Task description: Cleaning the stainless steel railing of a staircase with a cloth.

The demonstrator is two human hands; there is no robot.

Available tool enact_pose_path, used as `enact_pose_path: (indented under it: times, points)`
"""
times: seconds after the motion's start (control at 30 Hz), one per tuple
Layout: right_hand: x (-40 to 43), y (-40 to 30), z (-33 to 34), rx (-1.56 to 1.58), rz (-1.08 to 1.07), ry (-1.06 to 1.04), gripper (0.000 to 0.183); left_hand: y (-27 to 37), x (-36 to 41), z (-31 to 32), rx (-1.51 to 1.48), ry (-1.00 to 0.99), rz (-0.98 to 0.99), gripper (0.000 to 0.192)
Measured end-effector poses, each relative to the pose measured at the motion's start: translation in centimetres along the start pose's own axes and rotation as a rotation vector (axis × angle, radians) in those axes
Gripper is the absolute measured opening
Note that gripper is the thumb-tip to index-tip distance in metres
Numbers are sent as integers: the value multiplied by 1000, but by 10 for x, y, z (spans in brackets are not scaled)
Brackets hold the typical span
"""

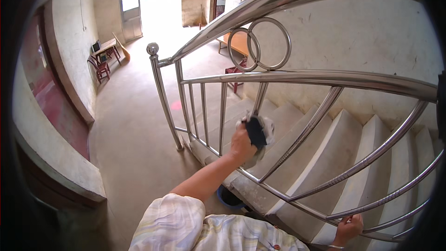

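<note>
In the middle of the view, my left hand (243, 143) holds a black and whitish cloth (257, 131) around a metal baluster (260, 96) of the stair railing. Part of that baluster is hidden by the cloth and hand. Down at the lower right, the fingers of my right hand (350, 229) are closed on the railing's thin bottom rail (310, 210), close to the foot of a curved baluster (390, 204). A thick polished handrail (216, 26) and a middle rail (306, 76) run above, with two joined metal rings (287, 43) between them.
Concrete steps (334, 139) lie beyond the railing. A blue-rimmed bucket (220, 197) stands below, by the stair edge. A ball-topped end post (162, 94) rises at the railing's foot. Across the floor are a wooden table (108, 46) and a red chair (101, 68), near the left wall.
</note>
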State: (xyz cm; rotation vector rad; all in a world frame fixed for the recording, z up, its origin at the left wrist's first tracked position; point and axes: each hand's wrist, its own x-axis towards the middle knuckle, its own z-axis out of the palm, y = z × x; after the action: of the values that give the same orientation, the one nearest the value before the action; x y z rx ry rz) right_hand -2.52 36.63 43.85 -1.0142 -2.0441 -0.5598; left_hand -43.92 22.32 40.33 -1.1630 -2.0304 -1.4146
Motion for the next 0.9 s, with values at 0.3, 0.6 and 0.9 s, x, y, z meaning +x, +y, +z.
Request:
enact_pose_path:
  times: [0.3,0.6,0.9]
  points:
    - [-1,1,-2,-28,-11,11,10,-43,-93,21,39,-732,-763,28]
    - [-6,3,-3,-56,2,21,14,-20,6,-7,-368,-129,-220,33]
    - [2,-8,-2,-30,0,35,15,-64,-39,24,-64,-117,-23,23]
